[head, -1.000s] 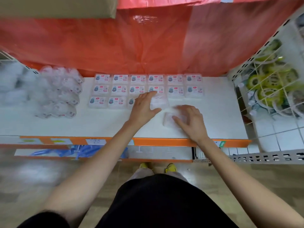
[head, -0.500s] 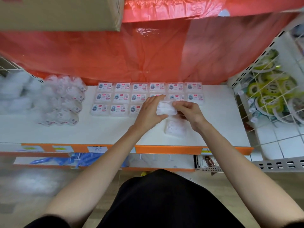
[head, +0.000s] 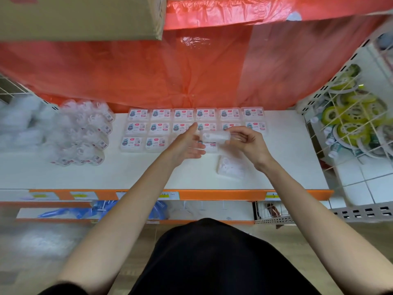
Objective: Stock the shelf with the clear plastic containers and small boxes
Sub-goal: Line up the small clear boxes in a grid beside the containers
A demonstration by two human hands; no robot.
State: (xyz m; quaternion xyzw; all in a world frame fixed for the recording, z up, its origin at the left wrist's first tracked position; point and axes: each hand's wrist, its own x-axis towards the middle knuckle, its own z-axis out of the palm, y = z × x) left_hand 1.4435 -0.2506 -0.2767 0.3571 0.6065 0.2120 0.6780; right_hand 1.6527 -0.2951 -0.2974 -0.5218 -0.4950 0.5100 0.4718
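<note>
Several small clear boxes with pink and blue labels [head: 160, 114] lie in three rows at the back of the white shelf [head: 293, 158]. My right hand [head: 251, 145] pinches one clear box [head: 214, 136] by its right end and holds it edge-on above the rows. My left hand [head: 187, 143] is just left of that box, fingers straight, touching its left end. Another clear box [head: 230, 167] lies face-down on the shelf under my right wrist.
Round clear containers [head: 85, 135] are heaped at the shelf's left. A red plastic sheet [head: 191, 67] hangs behind, a cardboard box [head: 80, 15] above left. A wire rack with yellow rolls [head: 350, 120] stands right. An orange shelf edge [head: 212, 194] runs along the front.
Both hands rose from the shelf. My right hand left the lying box and took the other box by its end; my left hand loosened its grip and opened beside it.
</note>
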